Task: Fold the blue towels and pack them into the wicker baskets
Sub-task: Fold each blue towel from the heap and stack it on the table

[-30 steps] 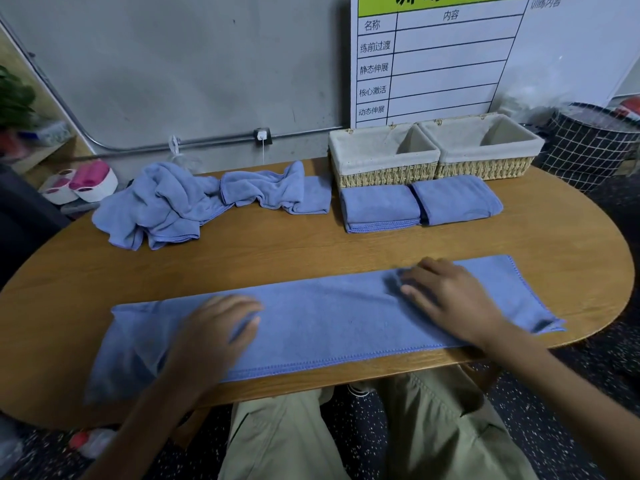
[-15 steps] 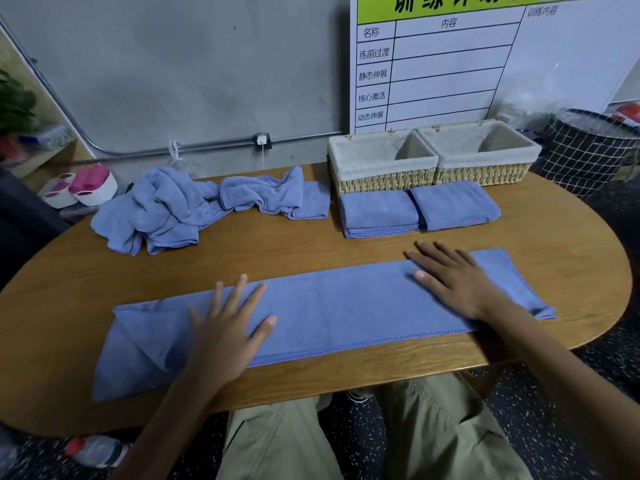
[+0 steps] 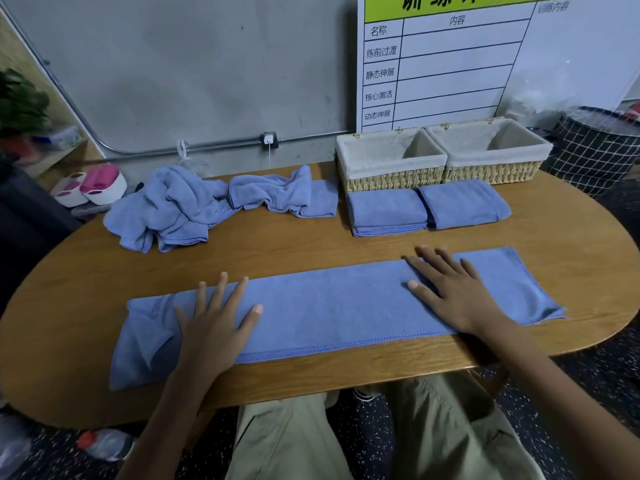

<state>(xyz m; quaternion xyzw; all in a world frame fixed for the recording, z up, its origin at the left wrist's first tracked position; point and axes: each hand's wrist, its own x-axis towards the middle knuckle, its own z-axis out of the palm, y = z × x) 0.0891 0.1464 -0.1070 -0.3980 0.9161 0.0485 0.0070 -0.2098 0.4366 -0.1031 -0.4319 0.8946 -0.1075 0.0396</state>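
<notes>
- Both hands have flattened since a second ago: the left hand (image 3: pixel 216 320), then curled on the long blue towel (image 3: pixel 332 306), now lies with fingers spread, and the right hand (image 3: pixel 450 289) likewise.
- That towel stretches along the near edge of the desk (image 3: pixel 311 251).
- Two folded towels (image 3: pixel 427 207) sit just before the two wicker baskets (image 3: pixel 440 155).
- Crumpled towels (image 3: pixel 214 206) lie at the far left.
</notes>
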